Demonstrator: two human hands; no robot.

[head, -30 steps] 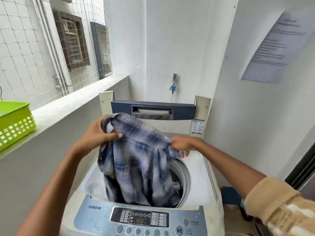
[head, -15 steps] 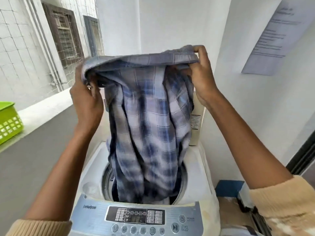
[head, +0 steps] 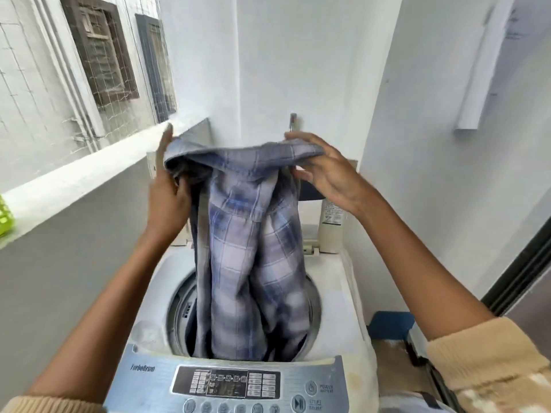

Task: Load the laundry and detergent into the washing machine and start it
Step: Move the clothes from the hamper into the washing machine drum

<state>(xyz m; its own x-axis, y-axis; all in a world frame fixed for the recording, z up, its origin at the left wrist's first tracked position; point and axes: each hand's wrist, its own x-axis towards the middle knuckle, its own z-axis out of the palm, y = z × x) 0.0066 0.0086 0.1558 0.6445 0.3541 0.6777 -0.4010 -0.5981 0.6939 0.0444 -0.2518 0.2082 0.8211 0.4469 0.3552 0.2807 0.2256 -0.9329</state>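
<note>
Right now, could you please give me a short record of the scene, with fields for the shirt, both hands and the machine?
shirt: blue checked, held up by its top, lower end hanging into the drum
left hand: grips the shirt's left end
right hand: holds the shirt's right end between fingers and thumb
washing machine: top-loader, lid raised
control panel: near edge, untouched
detergent: none in view

Your left hand (head: 167, 201) and right hand (head: 329, 175) hold the plaid shirt (head: 253, 251) by its top edge over the washing machine (head: 338, 293). Its lower end hangs into the open drum (head: 176, 307), behind the control panel (head: 226, 383).
</note>
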